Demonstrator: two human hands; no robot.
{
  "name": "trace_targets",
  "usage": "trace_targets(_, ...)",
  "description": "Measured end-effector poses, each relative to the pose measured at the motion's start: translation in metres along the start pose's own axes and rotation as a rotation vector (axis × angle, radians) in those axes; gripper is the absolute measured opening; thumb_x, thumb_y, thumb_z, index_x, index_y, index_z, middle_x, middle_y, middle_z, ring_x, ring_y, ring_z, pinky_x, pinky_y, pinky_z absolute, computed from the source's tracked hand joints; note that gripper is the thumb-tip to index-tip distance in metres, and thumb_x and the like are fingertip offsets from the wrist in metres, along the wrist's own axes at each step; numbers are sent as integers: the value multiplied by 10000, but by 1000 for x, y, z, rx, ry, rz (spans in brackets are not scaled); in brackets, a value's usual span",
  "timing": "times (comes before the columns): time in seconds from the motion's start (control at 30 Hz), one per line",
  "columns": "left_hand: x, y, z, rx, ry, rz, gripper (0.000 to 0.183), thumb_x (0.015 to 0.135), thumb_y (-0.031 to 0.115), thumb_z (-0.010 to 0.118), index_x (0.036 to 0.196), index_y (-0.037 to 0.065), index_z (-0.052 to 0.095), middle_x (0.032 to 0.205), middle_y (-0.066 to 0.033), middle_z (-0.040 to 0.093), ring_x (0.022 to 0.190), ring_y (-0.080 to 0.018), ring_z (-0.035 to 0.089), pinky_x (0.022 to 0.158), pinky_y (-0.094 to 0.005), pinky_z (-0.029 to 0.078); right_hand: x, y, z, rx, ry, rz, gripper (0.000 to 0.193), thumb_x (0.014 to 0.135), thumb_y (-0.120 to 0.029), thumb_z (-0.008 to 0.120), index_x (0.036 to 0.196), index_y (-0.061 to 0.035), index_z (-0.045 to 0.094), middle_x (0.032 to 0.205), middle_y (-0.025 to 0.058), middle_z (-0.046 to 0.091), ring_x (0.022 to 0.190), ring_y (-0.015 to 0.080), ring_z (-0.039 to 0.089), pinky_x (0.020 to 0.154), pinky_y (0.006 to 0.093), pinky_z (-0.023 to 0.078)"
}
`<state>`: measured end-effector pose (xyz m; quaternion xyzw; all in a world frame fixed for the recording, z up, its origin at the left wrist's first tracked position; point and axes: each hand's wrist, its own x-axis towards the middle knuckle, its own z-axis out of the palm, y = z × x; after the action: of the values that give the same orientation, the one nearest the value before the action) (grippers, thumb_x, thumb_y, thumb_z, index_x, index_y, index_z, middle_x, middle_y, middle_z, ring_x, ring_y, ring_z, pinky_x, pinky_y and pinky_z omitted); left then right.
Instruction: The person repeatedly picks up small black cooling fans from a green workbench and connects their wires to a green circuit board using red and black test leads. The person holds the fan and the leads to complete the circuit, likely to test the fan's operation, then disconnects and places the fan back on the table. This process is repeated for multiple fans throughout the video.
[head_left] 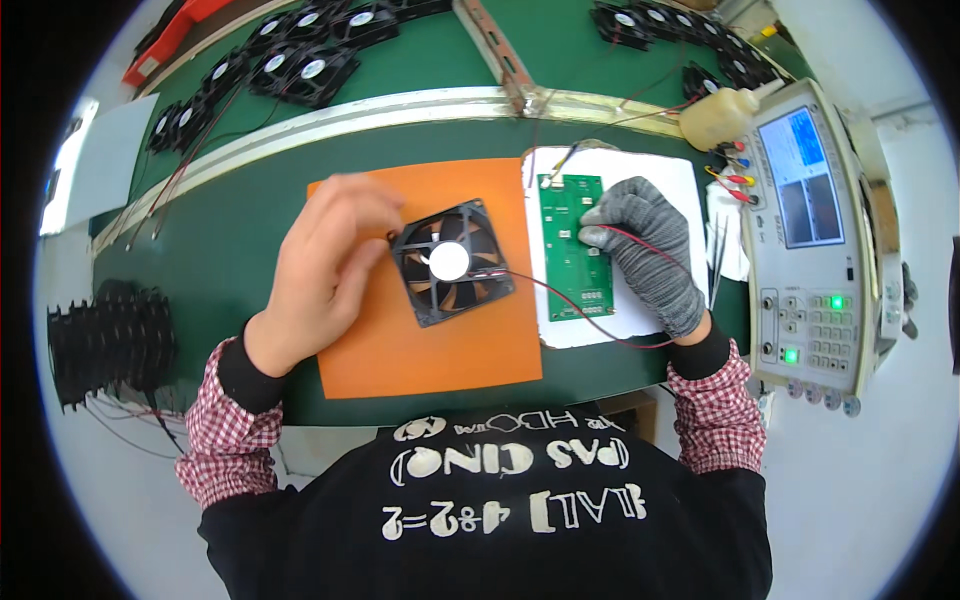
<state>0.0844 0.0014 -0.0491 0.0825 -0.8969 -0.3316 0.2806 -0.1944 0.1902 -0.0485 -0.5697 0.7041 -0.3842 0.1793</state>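
A black square cooling fan [449, 262] with a white hub lies tilted on the orange mat [430, 370]. My bare left hand [335, 262] is at its left side, fingers curved and thumb apart, slightly blurred; the fingertips are close to the fan's upper left corner, and I cannot tell whether they touch it. My right hand [645, 245], in a grey knitted glove, pinches the end of the fan's red and black wire [565, 298] over a green circuit board [572, 290]. The fingertips hide that end. The board lies on a white pad [675, 178].
A bench instrument [810, 240] with a lit screen stands at the right, with a yellowish squeeze bottle [718, 115] beside its top. Several fans [310, 70] lie beyond the pale rail [430, 105]. Stacked black fans [110, 340] stand at far left.
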Motion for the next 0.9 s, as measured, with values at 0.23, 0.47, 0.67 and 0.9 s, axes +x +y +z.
trace_targets(0.23, -4, 28, 23, 111, -164, -152, 1068, 556, 366, 890, 1404, -27, 373, 1247, -206, 485, 1178, -387, 439, 1007, -479, 343, 5, -1, 1, -28, -111, 88, 156, 716, -59, 781, 830, -25, 680, 886, 111, 603, 859, 273, 617, 781, 362, 504)
trace_targets(0.47, 16, 61, -2, 434, 3, 331, 779, 677, 260, 840, 1311, -2, 471, 1128, -176, 590, 985, -323, 577, 814, -426, 457, -2, 22, 0, -98, 53, -177, 189, 689, -155, 789, 805, -76, 663, 876, 89, 581, 880, 288, 579, 804, 392, 487)
trace_targets(0.67, 23, 85, -46, -1047, -457, -351, 600, 808, 402, 716, 1186, -15, 509, 967, -189, 629, 805, -301, 626, 669, -381, 513, 0, 17, 1, -82, 12, -98, 171, 733, -152, 770, 794, -36, 660, 867, 110, 591, 878, 295, 584, 808, 393, 487)
trace_targets(0.9, 15, 66, -37, -1616, -637, -479, 579, 862, 408, 668, 1243, 4, 503, 977, -176, 647, 800, -273, 613, 658, -356, 497, 6, 11, 3, -102, 19, -162, 165, 712, -114, 770, 777, -34, 641, 846, 102, 584, 857, 298, 579, 793, 392, 488)
